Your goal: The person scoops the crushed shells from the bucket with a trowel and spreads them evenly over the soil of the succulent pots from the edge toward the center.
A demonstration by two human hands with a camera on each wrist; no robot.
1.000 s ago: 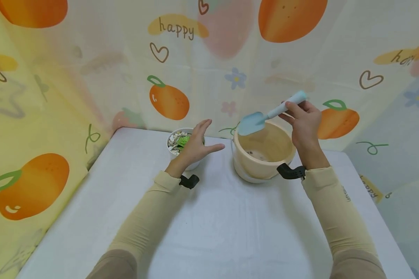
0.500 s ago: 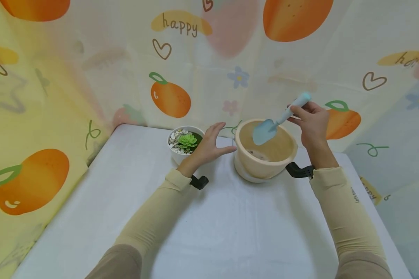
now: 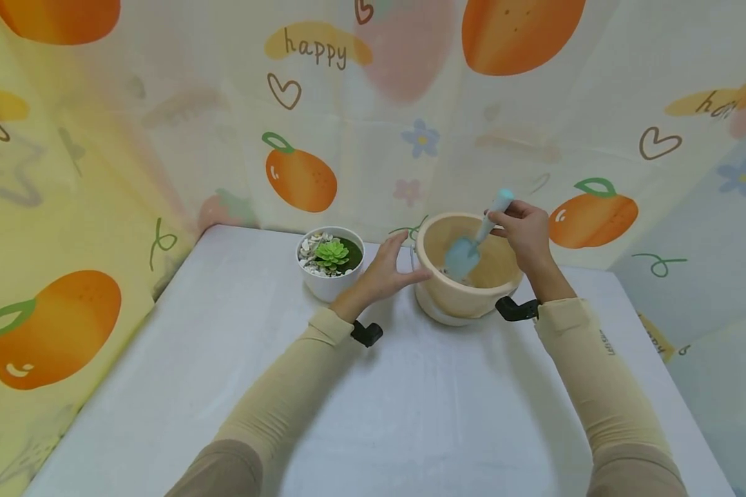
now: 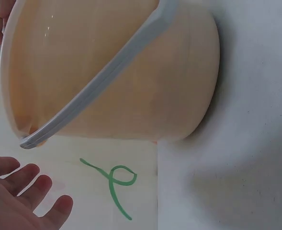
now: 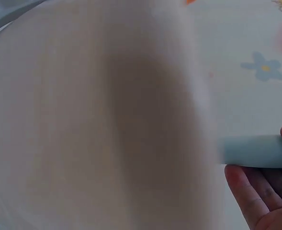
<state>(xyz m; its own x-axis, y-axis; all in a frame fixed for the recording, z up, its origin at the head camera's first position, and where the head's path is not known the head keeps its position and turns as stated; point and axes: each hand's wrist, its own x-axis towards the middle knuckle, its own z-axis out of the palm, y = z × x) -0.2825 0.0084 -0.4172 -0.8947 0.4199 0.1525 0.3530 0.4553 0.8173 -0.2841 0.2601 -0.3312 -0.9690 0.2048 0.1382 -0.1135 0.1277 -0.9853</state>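
Observation:
Between its thumb and fingers my right hand (image 3: 528, 233) pinches the handle of a light blue trowel (image 3: 463, 258). The trowel's blade points down inside a beige bucket (image 3: 466, 297); in the right wrist view only the handle (image 5: 255, 151) shows past the bucket's blurred wall. My left hand (image 3: 385, 270) is spread beside the bucket's left rim, thumb near the rim; in the left wrist view its fingertips (image 4: 40, 184) stand apart from the bucket. Some small bits lie on the bucket's bottom, too small to identify.
Left of my left hand stands a small white pot (image 3: 326, 284) with a green succulent (image 3: 332, 255) and pale stones. A grey bail handle (image 4: 100, 79) hangs down the bucket's side. Behind the white-covered table (image 3: 373, 414) hangs a printed curtain (image 3: 373, 159).
The trowel has gone from above the rim down into the bucket, its handle now steeper. My left hand has moved right, from beside the plant pot to beside the bucket.

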